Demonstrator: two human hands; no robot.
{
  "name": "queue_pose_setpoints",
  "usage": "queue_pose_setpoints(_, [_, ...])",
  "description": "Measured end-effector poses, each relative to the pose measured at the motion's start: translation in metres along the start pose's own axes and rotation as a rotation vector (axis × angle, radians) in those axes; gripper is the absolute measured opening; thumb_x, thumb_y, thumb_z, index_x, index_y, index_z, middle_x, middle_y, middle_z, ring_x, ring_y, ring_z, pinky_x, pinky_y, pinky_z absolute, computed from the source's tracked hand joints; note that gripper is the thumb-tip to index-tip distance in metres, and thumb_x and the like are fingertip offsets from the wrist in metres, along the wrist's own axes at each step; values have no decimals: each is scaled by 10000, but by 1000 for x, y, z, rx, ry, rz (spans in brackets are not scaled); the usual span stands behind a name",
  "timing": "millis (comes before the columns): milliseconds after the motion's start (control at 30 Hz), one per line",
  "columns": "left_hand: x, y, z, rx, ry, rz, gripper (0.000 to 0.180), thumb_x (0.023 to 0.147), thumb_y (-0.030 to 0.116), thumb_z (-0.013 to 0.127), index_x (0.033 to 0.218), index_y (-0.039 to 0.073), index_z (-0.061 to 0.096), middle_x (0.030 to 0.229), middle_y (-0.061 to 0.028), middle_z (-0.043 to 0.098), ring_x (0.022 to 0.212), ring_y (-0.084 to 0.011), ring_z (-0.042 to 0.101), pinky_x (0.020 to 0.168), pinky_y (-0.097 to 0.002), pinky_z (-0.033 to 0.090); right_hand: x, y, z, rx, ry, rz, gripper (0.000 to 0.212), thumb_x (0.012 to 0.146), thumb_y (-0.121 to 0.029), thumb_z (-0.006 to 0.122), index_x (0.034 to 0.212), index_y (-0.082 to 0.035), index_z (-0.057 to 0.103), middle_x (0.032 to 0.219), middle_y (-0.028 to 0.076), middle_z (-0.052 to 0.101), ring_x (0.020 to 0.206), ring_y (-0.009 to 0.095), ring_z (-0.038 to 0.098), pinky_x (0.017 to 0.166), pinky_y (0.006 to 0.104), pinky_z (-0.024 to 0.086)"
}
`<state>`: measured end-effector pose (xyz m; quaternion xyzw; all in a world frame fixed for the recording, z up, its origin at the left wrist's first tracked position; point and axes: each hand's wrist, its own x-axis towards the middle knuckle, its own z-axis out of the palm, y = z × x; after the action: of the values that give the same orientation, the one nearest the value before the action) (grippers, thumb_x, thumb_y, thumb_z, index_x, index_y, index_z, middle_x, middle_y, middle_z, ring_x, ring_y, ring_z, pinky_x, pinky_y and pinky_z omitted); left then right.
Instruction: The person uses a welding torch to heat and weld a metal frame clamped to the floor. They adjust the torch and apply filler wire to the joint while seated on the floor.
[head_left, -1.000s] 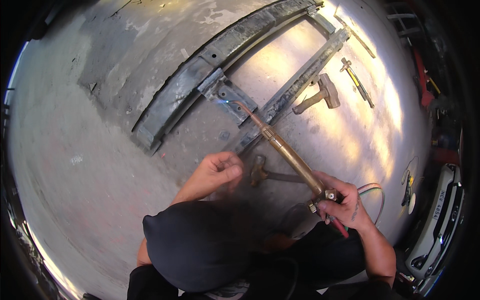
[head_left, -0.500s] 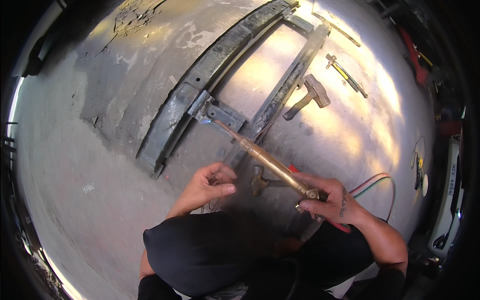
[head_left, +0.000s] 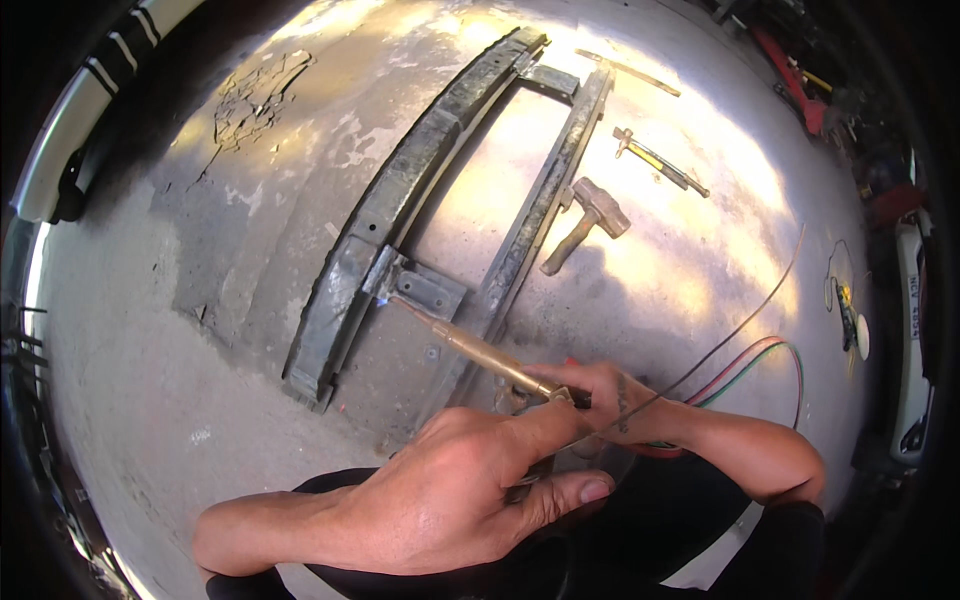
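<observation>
Right-hand grip (head_left: 585, 390) around torch (head_left: 480, 352) handle

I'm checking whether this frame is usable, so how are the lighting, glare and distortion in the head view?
Head view: hard sunlight blows out the concrete floor to glare around the hammer; fisheye bends the metal frame into a curve and blackens the corners; the left hand looms large and close, the right hand on the brass torch stays sharp.

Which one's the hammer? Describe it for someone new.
Start at the long dark metal frame lying on the concrete floor. Just right of its right rail lies the hammer, wooden handle pointing down-left. Its blocky head sets it apart from the thin tools farther right.
</observation>
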<state>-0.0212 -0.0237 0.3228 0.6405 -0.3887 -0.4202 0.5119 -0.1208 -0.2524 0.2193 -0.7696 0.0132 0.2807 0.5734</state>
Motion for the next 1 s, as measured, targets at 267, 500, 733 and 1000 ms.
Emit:
queue_pose_setpoints(267, [13, -29, -5, -64, 251, -119, 380, 937, 258, 771, 1139, -43, 653, 747, -16, 643, 657, -75, 579, 623, -248, 474, -5, 2, -13, 148, -34, 67, 624, 979, -290, 659, 1545, -132, 446, 839, 46, 665, 645, 119, 628, 549, 286, 524])
queue_pose_setpoints(500, [26, -32, -3, 222, 63, -256, 367, 865, 244, 839, 1086, 5, 668, 688, -33, 619, 637, -85, 541, 614, -268, 448, -13, 13, -15, 159, -15, 87, 657, 975, -288, 640, 1563, -111, 406, 820, 45, 679, 604, 125, 627, 524, 281, 520])
queue_pose_setpoints(733, [28, -35, 1, 282, 152, -210, 283, 897, 174, 795, 1077, 13, 647, 675, -46, 587, 602, -117, 512, 586, -297, 432, -18, 6, -16, 148, -51, 110, 657, 1015, -250, 640, 1597, -161, 350, 920, 26, 689, 640, 95, 628, 560, 260, 545])
queue_pose_setpoints(1000, [26, -64, -31, -112, 715, 91, 206, 1017, 208, 648, 1081, 16, 610, 731, -28, 548, 603, -111, 531, 570, -283, 491, -24, 5, -20, 153, -30, 56, 653, 978, -253, 643, 1555, -67, 401, 783, 61, 651, 597, 134, 628, 534, 302, 509])
